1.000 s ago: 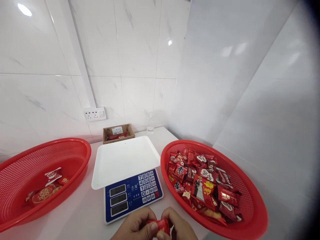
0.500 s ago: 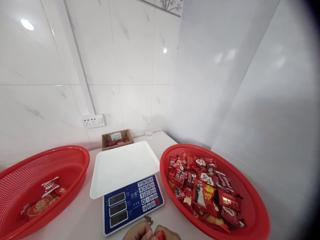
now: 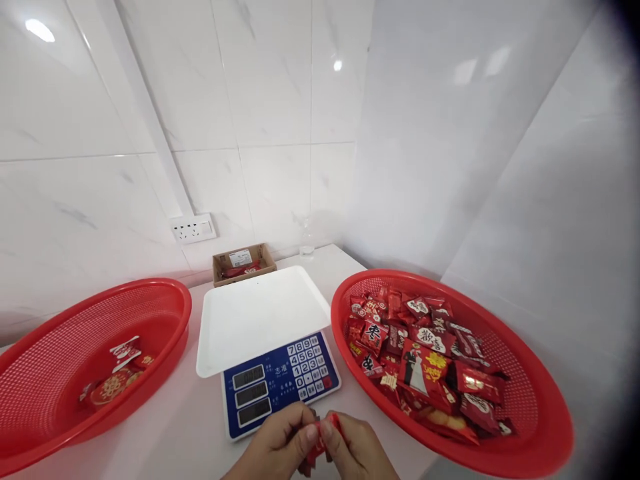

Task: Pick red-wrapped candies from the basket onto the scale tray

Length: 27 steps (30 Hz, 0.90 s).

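Between both hands, in front of the scale, is a small red candy packet [image 3: 316, 452], mostly hidden by fingers. My left hand [image 3: 279, 439] pinches its left side, thumb on top. On the other side, my right hand [image 3: 357, 445] is closed on it too. Just beyond them stands a digital scale [image 3: 281, 371] with a blue keypad panel and a bare white weighing tray [image 3: 260, 320]. To the right, a red perforated basket [image 3: 543, 407] holds many red and maroon wrapped sweets [image 3: 425, 373].
Another red basket [image 3: 165, 300] at left holds several packets [image 3: 113, 387]. A small cardboard box [image 3: 217, 270] with red packets and a clear bottle [image 3: 307, 245] stand behind the scale. Tiled walls with a socket [image 3: 194, 229] close off the white table [image 3: 165, 427].
The view has tilted down slightly, so more of both hands and the red packet shows. Both hands keep hold of the packet, now appearing higher and close to the scale's front edge.
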### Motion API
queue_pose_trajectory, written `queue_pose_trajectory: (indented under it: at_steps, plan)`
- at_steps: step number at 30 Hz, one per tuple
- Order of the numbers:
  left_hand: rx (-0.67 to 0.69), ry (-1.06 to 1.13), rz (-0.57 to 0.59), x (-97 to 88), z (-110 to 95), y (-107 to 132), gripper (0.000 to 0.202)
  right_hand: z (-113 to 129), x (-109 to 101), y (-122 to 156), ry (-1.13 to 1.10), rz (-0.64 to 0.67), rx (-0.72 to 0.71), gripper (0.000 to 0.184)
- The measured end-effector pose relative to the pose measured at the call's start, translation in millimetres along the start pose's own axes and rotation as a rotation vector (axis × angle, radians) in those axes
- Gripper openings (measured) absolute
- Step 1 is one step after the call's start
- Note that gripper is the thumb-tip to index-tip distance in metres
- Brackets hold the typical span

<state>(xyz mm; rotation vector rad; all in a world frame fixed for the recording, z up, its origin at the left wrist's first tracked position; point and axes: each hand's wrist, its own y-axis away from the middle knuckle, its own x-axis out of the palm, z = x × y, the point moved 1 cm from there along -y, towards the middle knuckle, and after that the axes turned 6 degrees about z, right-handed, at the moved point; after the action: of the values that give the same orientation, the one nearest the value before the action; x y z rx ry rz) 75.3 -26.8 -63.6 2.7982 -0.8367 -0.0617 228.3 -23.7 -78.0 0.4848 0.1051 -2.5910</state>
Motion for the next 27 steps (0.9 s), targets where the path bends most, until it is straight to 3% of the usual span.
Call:
queue_pose_trajectory:
  at_steps: [6,15,21,27]
  plan:
    - [0.047,-0.009,-0.029,5.9,-9,4,0.054,21,0,-1,-0.09,-0.011,-0.12,0.054]
    - [0.06,0.032,0.03,5.9,-8,0,0.056,28,2,5,-0.206,-0.052,-0.06,0.058]
    - [0.07,-0.29,0.083,0.7,-13,-1,0.06,21,-2,10,0.068,-0.048,-0.081,0.06]
    - [-0.004,-0.002,0.195,4.3,8,-10,0.06,27,-8,18,0.277,0.02,-0.047,0.069]
